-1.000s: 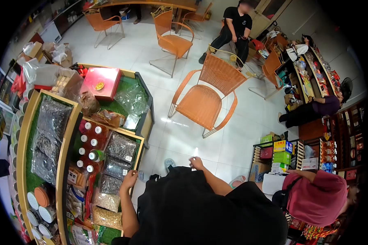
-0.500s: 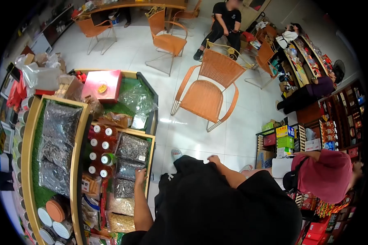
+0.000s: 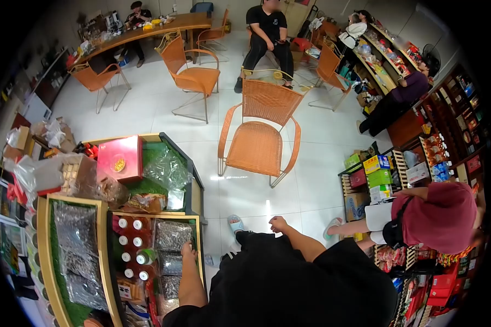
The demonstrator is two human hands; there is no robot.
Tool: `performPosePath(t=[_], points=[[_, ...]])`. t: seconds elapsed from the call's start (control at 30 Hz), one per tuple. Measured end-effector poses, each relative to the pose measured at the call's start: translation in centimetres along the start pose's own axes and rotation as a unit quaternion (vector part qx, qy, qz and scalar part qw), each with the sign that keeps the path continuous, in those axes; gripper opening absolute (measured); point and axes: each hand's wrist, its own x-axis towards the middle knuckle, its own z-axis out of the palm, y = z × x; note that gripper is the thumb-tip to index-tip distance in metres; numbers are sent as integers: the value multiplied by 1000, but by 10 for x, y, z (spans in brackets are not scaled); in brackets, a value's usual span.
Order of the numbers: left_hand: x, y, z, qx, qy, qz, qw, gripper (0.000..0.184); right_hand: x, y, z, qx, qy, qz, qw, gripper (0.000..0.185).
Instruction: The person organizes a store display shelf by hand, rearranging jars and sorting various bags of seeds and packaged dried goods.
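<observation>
My left hand (image 3: 189, 250) hangs over the right side of the display stand, by the border of two clear bags of dark seeds. The upper seed bag (image 3: 172, 236) and the lower seed bag (image 3: 172, 265) lie in the wooden-edged bin. The hand is small in view; its finger pose and any contact with the bags are unclear. To their left stand several bottles of reddish-brown liquid (image 3: 138, 241) with white caps, and one green-capped bottle (image 3: 145, 256). My right hand (image 3: 279, 224) is in front of my body, fingers curled in, with no object visible in it.
A woven orange chair (image 3: 256, 147) stands ahead on the tiled floor; more chairs and a seated person (image 3: 267, 38) are beyond. A red gift box (image 3: 120, 158) sits on the stand's green top. To the right, a person in a maroon shirt (image 3: 439, 218) bends beside stocked shelves.
The view has tilted up and turned, showing more of the back table. My left hand is now nearer the upper seed bag. My right hand stays in front of my body.
</observation>
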Motion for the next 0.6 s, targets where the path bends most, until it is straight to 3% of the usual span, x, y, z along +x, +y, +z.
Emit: performPosePath(t=[0.07,0.13,0.17,0.23,0.3,0.37,0.43,0.53,0.6], points=[[-2,2,-5,17,14,-4,1000,57,6,-10,4,47,18,-18,999,26],[10,-1,-14,-40,-64,-9,997,48,23,-9,6,77,6,-36,996,22],[26,1,-16,-36,-15,-33,999,31,25,-11,11,85,7,-37,996,21],[45,-1,-25,-61,-25,-43,997,22,41,5,15,87,-5,-19,996,22],[22,4,-19,-51,35,-32,998,25,41,22,7,40,-2,39,998,24],[15,8,-11,-81,-53,-13,995,19,28,19,-5,29,-12,79,996,27],[1,16,7,-97,-24,10,995,21,30,25,-15,9,-13,55,998,26],[6,25,9,-128,-74,26,989,23,33,31,-13,116,0,70,991,22],[0,32,10,-77,-110,42,990,24,27,13,-8,128,-25,87,988,24]])
